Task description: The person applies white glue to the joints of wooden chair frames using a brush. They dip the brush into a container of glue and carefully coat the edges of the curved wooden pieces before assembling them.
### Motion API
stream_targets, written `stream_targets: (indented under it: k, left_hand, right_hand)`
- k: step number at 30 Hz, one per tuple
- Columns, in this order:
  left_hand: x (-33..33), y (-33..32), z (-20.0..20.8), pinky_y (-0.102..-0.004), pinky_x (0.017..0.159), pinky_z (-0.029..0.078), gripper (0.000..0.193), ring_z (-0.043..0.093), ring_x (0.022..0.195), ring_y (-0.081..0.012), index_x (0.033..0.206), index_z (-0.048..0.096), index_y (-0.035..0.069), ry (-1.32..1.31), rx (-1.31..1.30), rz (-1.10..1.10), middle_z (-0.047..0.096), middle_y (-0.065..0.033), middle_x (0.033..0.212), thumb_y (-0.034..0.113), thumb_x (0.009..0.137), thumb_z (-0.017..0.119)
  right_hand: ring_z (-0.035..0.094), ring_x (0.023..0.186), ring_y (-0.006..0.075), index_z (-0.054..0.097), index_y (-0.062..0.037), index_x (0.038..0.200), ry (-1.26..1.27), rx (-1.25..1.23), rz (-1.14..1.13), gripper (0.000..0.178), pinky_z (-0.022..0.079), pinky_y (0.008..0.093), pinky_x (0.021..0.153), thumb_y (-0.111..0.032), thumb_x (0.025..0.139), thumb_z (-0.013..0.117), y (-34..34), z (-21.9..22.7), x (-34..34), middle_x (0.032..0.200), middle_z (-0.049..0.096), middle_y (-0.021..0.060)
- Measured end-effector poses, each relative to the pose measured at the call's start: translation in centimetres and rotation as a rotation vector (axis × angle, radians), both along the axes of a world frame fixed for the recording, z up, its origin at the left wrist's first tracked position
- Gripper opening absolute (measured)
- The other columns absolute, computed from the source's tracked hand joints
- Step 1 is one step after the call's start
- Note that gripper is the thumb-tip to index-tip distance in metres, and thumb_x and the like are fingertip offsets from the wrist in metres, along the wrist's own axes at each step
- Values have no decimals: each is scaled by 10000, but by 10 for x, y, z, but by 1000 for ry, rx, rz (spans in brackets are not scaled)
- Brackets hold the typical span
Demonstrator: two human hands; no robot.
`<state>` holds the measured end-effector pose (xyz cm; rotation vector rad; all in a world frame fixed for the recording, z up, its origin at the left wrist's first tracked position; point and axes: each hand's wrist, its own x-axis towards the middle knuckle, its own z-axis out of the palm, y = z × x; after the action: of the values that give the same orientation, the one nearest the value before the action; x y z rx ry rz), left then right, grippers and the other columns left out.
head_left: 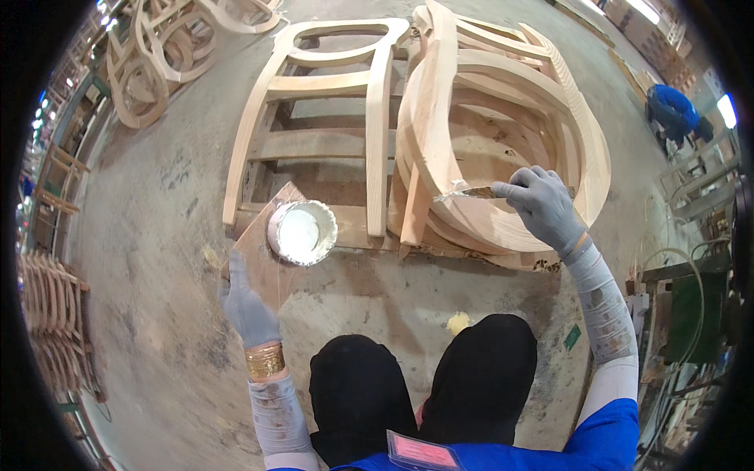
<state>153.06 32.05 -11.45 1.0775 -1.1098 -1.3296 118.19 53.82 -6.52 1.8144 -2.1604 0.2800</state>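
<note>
My left hand (250,308), in a grey glove, is closed on the edge of a flat wooden board (269,276). On the board stands a tub of white paste (301,233), its rim crusted with the same stuff. My right hand (540,206), also gloved, pinches a thin dark tool (481,192); whether it is a brush or a spatula I cannot tell. The tool's far end touches a white-smeared spot on a curved wooden chair frame (441,149). Several such frames lie stacked there, and their lower parts are partly hidden.
Left of the stack lies a wooden chair back frame (379,149) on a slatted wooden pallet (310,145). More curved frames (161,67) stand at the far left. A person in blue (671,110) bends over at the far right. Cables and a green panel (695,314) are at the right.
</note>
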Motion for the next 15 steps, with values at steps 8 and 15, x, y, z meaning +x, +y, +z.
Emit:
stream_targets:
  k: [8,15]
  left_hand:
    - [-20,21,8,-298,806,489,338,581,929,-170,1089,576,-5,-2,9,1,596,-90,1045,290,928,539]
    - [-28,24,5,-304,818,495,351,568,984,-185,1143,547,17,81,17,-34,569,-83,1119,299,937,517]
  right_hand:
    - [534,782,187,669,-241,961,-223,-130,145,252,399,332,691,-108,752,625,8,-39,-18,790,549,-19]
    - [535,810,187,665,-256,969,-247,-171,107,273,401,341,732,-111,739,644,11,-52,-43,796,547,-21]
